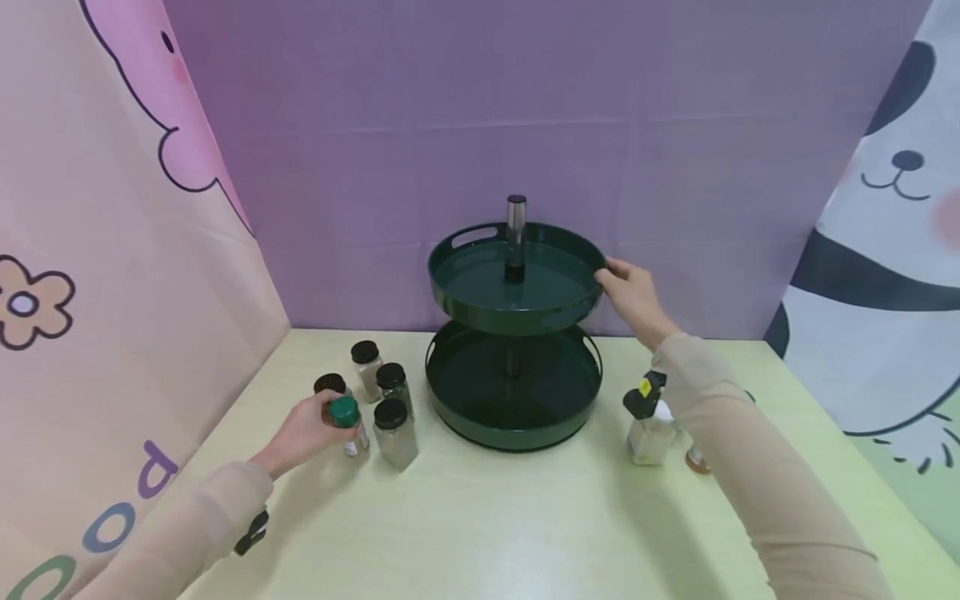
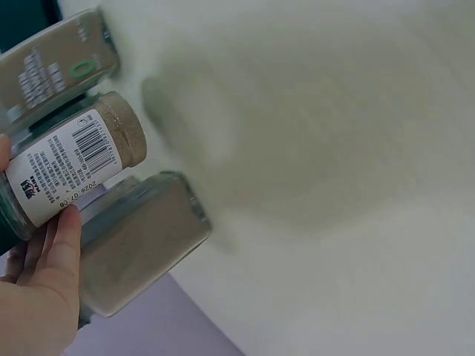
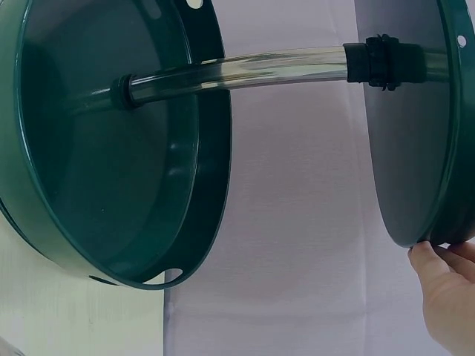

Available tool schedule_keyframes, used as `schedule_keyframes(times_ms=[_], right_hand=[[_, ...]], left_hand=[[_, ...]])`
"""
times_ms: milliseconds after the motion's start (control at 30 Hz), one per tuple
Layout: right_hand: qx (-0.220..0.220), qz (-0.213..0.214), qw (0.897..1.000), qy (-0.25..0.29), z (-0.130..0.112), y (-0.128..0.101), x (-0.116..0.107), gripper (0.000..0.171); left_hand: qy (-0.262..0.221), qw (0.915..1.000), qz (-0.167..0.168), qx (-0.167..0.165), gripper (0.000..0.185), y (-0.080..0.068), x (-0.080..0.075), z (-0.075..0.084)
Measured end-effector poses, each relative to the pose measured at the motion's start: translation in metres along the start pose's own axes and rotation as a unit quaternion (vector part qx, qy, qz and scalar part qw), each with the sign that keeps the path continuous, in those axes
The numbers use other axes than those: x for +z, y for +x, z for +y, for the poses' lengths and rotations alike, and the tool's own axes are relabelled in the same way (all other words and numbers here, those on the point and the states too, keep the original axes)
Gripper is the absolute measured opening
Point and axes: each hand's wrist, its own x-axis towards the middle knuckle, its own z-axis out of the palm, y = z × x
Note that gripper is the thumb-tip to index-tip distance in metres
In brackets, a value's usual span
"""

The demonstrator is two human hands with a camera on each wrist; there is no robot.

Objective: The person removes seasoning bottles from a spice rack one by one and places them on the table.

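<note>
My left hand [image 1: 303, 432] grips a small round spice jar with a green cap [image 1: 345, 411]. In the left wrist view that jar [image 2: 74, 159] has a white barcode label and brownish contents, and my fingertips press its side. Close around it stand several square jars with black caps [image 1: 395, 437], holding light powder. At the right, my right hand [image 1: 637, 300] pinches the rim of the upper tray [image 1: 495, 319] of a dark green two-tier stand. The right wrist view shows my thumb [image 3: 427, 259] and fingers at that tray's edge.
Below is the stand's lower tray [image 1: 517, 438], with a clear post [image 3: 282, 67] joining both tiers. Right of the stand, a jar of pale contents [image 1: 648, 442] and another jar [image 1: 697, 460] stand near my right forearm, which partly hides them. A purple backdrop [image 1: 360, 208] rises behind the table.
</note>
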Motion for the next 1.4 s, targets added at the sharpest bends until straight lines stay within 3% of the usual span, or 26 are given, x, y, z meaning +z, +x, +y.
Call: schedule_keyframes(times_ms=[833,1233,1400], right_hand=[[0.002,0.007,1.000,-0.001,0.001,0.003,0.001,0.053],[0.009,0.008,1.000,-0.002,-0.001,0.002,0.000,0.053],[0.014,0.005,1.000,0.001,-0.001,0.003,0.001,0.053]], left_hand=[[-0.027,0.9991,-0.012,-0.031,0.057,-0.006,0.015,-0.006],[-0.065,0.9975,-0.023,-0.015,0.057,-0.007,0.015,-0.006],[-0.059,0.9980,-0.021,-0.009,0.059,-0.008,0.015,-0.007]])
